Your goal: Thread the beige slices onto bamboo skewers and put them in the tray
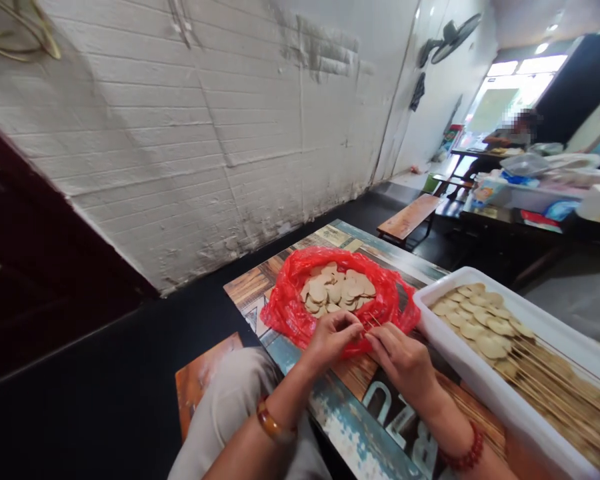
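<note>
At the near edge of the red plastic bag (300,313), both hands are meeting, fingertips almost touching. The left hand (333,339) is curling its fingers nearly closed, pinching a small tan slice against the thumb; the right hand (403,357) is closing thumb and forefinger on a thin bamboo skewer (373,323), whose tip is pointing toward the left fingers. Both forearms are reaching forward and converging, wrists hovering just above the painted wooden table (350,413); each wrist is wearing a bracelet. The pile of round tan slices (337,290) is lying in the open bag, just beyond the hands. To the right, a white tray (485,383) is holding skewered slices. A whitewashed brick wall (205,133) is running along the left.
</note>
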Demonstrator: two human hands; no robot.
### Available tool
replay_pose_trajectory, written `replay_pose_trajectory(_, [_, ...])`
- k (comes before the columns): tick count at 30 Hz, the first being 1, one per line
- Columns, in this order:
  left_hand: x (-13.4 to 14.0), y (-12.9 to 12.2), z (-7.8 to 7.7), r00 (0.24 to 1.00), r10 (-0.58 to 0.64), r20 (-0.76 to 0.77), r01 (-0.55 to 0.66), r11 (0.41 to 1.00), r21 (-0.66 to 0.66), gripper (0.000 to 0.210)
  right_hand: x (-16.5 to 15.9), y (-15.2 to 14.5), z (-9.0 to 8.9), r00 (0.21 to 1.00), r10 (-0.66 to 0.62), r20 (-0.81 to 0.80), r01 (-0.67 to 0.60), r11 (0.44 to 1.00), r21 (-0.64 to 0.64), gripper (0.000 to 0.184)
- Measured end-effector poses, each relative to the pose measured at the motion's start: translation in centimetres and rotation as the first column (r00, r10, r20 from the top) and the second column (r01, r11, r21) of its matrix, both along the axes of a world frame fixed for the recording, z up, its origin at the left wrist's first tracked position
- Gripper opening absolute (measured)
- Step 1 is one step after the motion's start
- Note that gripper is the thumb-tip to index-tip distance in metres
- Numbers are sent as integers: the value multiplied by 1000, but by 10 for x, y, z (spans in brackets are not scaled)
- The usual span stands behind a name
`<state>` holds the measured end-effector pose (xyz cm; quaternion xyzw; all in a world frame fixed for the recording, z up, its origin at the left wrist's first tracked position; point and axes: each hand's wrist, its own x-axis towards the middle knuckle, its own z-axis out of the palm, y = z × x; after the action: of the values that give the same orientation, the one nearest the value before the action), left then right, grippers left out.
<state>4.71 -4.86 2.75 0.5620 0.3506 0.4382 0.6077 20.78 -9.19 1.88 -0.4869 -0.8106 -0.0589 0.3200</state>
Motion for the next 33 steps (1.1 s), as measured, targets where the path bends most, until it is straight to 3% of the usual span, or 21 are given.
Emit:
replay_pose_trajectory(2, [0, 0, -3, 1000, 24, -8, -24, 1000, 12, 19, 0, 1, 2, 999, -14, 35, 16, 999, -36, 26])
replay_pose_trajectory(5, [-7, 6, -7, 985, 167, 54, -166, 986, -12, 19, 5, 6, 2, 989, -77, 127, 91, 989, -113, 30])
replay_pose_trajectory(10, [-45, 28, -3, 900, 400, 175, -389, 916, -98, 20, 27, 14, -1, 970, -124, 211, 172, 958, -229, 36])
replay_pose_trajectory(16, [-90, 33, 5, 810, 539, 231, -526, 842, -121, 20, 49, 19, -7, 989, -139, 57, 148, 969, -199, 31])
replay_pose_trajectory(20, [-97, 27, 7, 759, 608, 231, -604, 791, -99, 20, 50, 21, -11, 965, -244, -93, 237, 968, -81, 30])
replay_pose_trajectory(24, [-96, 20, 11, 734, 646, 210, -653, 756, -44, 18, 43, 16, 1, 906, -258, -335, 252, 966, -62, 29])
replay_pose_trajectory(26, [-91, 14, 13, 771, 621, 143, -630, 776, 22, 19, 33, 12, 9, 850, -258, -459, 246, 965, -88, 28])
replay_pose_trajectory(28, [-80, 7, 15, 859, 509, 49, -511, 856, 75, 21, 19, 6, 15, 850, -197, -489, 163, 980, -112, 27])
replay_pose_trajectory(30, [-63, 0, 15, 939, 344, -5, -343, 936, 74, 21, 0, -2, 15, 892, -53, -448, -22, 987, -160, 25])
replay_pose_trajectory(33, [-38, -9, 14, 986, 161, -52, -158, 986, 57, 24, -26, -14, 6, 922, 160, -352, -257, 933, -251, 24])
